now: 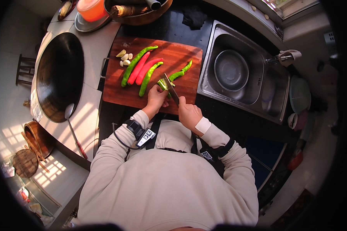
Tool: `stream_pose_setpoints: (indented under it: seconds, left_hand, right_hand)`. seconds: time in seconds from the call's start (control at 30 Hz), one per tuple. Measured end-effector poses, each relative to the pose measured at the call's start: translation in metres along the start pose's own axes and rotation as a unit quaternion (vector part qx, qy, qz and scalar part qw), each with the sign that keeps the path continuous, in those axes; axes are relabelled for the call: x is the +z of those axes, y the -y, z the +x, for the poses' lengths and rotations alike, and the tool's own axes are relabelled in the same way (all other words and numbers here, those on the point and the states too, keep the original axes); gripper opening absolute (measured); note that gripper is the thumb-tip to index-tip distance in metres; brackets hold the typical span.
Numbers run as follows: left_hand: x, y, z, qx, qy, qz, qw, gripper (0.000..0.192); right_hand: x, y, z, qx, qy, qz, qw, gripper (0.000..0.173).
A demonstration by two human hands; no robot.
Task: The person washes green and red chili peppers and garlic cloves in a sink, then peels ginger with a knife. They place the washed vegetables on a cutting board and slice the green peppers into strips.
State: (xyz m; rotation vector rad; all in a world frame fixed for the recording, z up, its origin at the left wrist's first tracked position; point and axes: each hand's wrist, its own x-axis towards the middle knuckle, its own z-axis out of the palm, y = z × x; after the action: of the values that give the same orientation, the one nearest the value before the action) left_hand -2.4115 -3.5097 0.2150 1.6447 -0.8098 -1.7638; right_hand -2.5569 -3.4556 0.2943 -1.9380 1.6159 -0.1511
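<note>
My right hand [190, 113] grips a kitchen knife [171, 90], its blade angled away from me across the wooden cutting board [118, 96]. Against the blade's left side, my left hand [156, 99] pinches a split green chili pepper piece [162, 84] whose pale inside shows. Part of that piece is hidden by fingers. Beyond the blade to the right lie a green pepper segment [177, 75] and a pointed tip piece [187, 66]. Two red peppers [138, 69] lie between a long green pepper [135, 66] and a shorter green pepper [149, 80]. Several peeled garlic cloves [125, 57] sit at the board's upper left.
A steel sink [206, 83] with a metal basin [231, 70] inside adjoins the board's right. On the left, a large wok [60, 78] is set into the tiled stove, a long-handled ladle [74, 134] resting on its rim. An orange container [91, 10] and a wide pan [159, 16] stand behind.
</note>
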Motion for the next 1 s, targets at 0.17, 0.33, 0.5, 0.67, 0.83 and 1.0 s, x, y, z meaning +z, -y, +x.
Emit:
stream_pose_setpoints:
  seconds: [0.17, 0.33, 0.5, 0.67, 0.83, 1.0]
  left_hand:
    - [0.004, -0.001, -0.001, 0.002, -0.022, 0.004, 1.0, 0.019]
    - [0.002, 0.003, -0.001, 0.01, -0.049, -0.027, 0.998, 0.018]
    - [-0.017, 0.007, -0.007, -0.013, 0.033, -0.042, 0.998, 0.018]
    - [-0.018, 0.005, -0.009, -0.002, 0.035, -0.036, 0.999, 0.022]
    - [-0.007, 0.002, -0.006, 0.019, 0.002, -0.024, 1.0, 0.022]
    - [-0.004, 0.001, -0.006, 0.026, -0.018, -0.004, 1.0, 0.021]
  right_hand:
    - [0.0, 0.002, 0.004, -0.017, 0.014, -0.035, 0.999, 0.022]
    - [0.02, 0.009, 0.024, 0.002, -0.01, -0.041, 0.999, 0.022]
    - [0.018, -0.01, 0.026, 0.012, -0.033, 0.02, 0.999, 0.02]
    - [0.017, -0.01, 0.016, -0.019, -0.024, 0.02, 0.999, 0.021]
    - [0.012, -0.004, 0.006, -0.012, -0.011, 0.008, 1.0, 0.017]
    - [0.007, 0.001, 0.001, -0.002, 0.01, 0.003, 1.0, 0.017]
